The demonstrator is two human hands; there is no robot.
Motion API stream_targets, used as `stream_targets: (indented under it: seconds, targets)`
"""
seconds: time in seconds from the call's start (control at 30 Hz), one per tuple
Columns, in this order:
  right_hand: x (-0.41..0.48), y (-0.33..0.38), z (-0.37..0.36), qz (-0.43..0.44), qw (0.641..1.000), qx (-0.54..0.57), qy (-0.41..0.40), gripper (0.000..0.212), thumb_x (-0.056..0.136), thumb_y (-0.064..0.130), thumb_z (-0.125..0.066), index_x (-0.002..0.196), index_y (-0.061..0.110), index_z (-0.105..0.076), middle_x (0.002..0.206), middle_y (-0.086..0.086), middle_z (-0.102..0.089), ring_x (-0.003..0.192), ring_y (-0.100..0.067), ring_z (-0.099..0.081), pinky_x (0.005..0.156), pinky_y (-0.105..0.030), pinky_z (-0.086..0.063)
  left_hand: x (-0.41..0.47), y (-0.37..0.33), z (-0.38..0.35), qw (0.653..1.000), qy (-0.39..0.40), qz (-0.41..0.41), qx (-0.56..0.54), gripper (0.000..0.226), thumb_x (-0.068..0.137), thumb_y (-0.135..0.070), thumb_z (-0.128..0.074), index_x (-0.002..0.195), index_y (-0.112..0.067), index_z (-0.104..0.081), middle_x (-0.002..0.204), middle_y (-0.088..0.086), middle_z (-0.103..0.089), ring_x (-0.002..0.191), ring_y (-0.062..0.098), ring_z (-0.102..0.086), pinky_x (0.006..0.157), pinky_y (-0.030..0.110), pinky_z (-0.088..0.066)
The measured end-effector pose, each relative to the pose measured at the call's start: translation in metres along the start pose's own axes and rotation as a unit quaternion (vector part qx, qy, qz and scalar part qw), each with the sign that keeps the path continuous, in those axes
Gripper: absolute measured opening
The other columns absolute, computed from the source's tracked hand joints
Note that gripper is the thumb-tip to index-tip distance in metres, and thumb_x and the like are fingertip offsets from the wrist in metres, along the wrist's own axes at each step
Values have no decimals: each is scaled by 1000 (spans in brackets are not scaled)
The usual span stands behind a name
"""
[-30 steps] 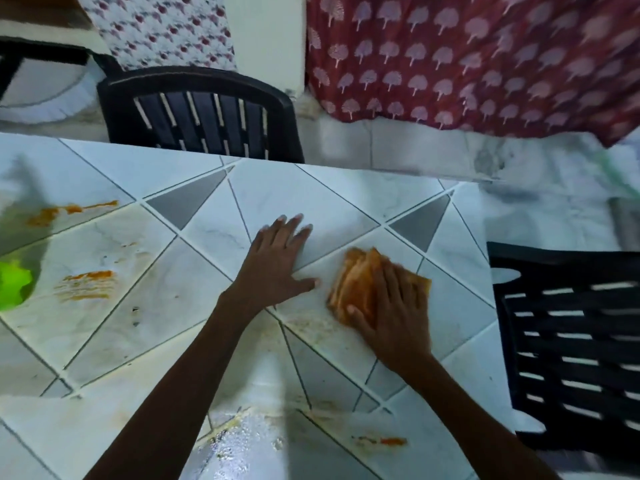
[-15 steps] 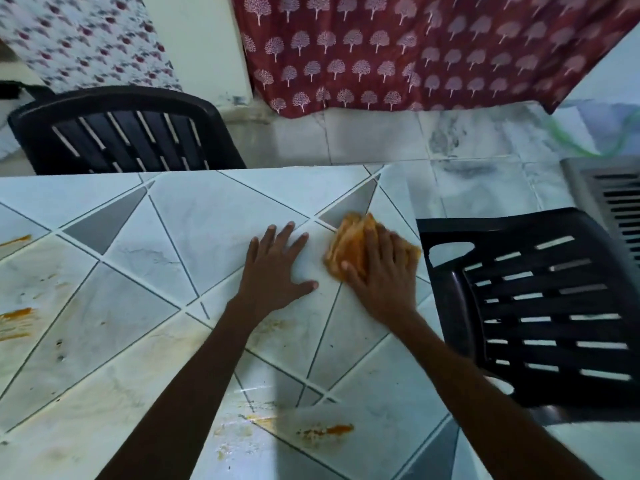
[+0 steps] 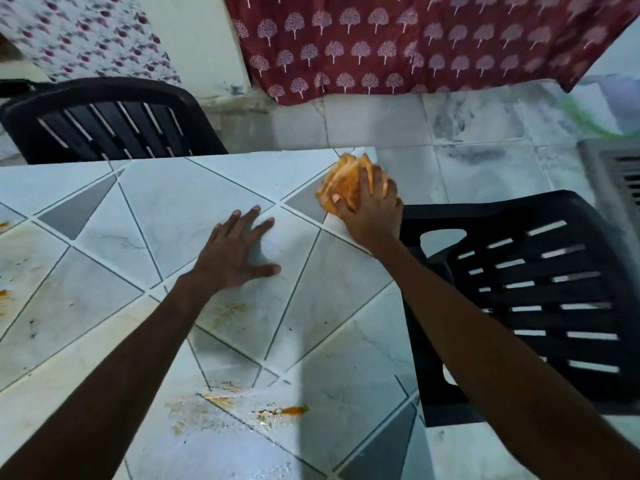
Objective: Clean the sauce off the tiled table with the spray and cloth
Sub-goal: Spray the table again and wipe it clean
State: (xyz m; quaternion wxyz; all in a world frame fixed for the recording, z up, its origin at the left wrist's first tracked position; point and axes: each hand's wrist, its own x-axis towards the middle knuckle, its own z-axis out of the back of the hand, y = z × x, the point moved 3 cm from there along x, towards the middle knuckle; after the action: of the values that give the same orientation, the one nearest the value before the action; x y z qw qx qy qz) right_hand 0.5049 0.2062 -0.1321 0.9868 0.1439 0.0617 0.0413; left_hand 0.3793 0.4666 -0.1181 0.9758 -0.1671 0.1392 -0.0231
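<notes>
My right hand [image 3: 372, 216] grips a bunched, sauce-stained orange cloth [image 3: 343, 183] at the far right corner of the tiled table [image 3: 166, 209], with fingers curled over it. My left hand [image 3: 235, 252] lies flat on a white tile, fingers spread, a short way left of the cloth. Orange sauce streaks [image 3: 284, 410] sit on wet tiles near the table's front, and fainter smears [image 3: 3, 296] show at the left edge. The spray bottle is out of view.
A black plastic chair [image 3: 540, 296] stands tight against the table's right side. Another black chair [image 3: 104, 123] is behind the far edge. Red patterned fabric [image 3: 415, 39] hangs over the marble floor [image 3: 467, 168] beyond the table.
My right hand has pushed the cloth away and to the right, up to the table's far corner, and now bunches it. My left hand stayed flat. The view swung right, so the left sauce patches left the frame.
</notes>
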Motion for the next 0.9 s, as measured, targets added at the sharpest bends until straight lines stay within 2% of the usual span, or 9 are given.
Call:
stream_targets:
  seconds: [0.1,0.2,0.27,0.37,0.47,0.6,0.7,0.8,0.9]
  targets:
    - [-79,-22,-2,22,999,36,-10,82,93,72,-39,157,26,-19,165,-6,-20,140,-38,-33,104,-56,-41,-3,-8,2,999,14,30,-3,104,66,-82,-58,153,-41,-20,165,-8,-7,151,26,-8,119,54,-16]
    - [-200,-53,-5,22,998,49,25,85,94,72,-40,160,28,-10,168,-3,-9,146,-37,-26,111,-54,-35,-12,-27,-1,998,-29,48,0,90,76,-60,-70,152,-34,-29,163,-1,-19,149,30,-19,117,54,-22]
    - [-279,-69,-8,17,997,62,40,86,94,72,-39,161,26,-11,169,-2,-6,148,-37,-25,114,-54,-34,-23,-45,-8,997,-69,43,16,81,78,-47,-71,150,-30,-36,160,3,-29,146,31,-26,114,52,-28]
    - [-352,-86,-8,0,997,57,55,86,94,72,-37,160,21,-17,169,-6,-7,148,-39,-27,112,-56,-36,-57,-76,-31,995,-91,37,11,78,76,-53,-56,147,-25,-41,156,6,-35,143,32,-31,111,50,-35]
    - [-323,-82,-4,8,996,56,63,88,93,72,-37,161,20,-15,168,-10,-8,148,-41,-25,112,-59,-34,-92,-99,-54,994,-98,36,8,76,76,-56,-49,143,-18,-47,153,11,-39,140,36,-36,108,51,-38]
    - [-191,-51,-1,12,998,53,44,86,93,73,-33,160,24,-11,166,-12,-13,148,-42,-23,113,-61,-32,-126,-116,-75,993,-106,55,8,75,81,-60,-48,143,-18,-47,154,10,-38,142,35,-34,109,52,-36]
    - [-114,-32,2,6,997,28,65,86,93,72,-32,160,22,-10,166,-13,-12,149,-43,-18,114,-64,-26,-144,-120,-87,993,-101,60,6,77,83,-64,-46,147,-22,-41,158,7,-32,145,34,-27,113,53,-31]
    - [-123,-33,-1,29,998,-3,62,83,96,69,-27,160,20,-10,167,-10,-9,151,-42,-11,117,-64,-21,-152,-122,-90,994,-89,63,6,80,82,-65,-44,149,-22,-38,160,7,-28,146,35,-25,113,54,-29]
    - [-206,-51,-4,86,995,-13,38,80,97,69,-27,160,20,-15,167,-8,-13,153,-38,-10,119,-62,-16,-152,-122,-88,995,-78,61,-3,81,83,-66,-42,149,-20,-37,160,10,-27,146,35,-26,114,56,-29]
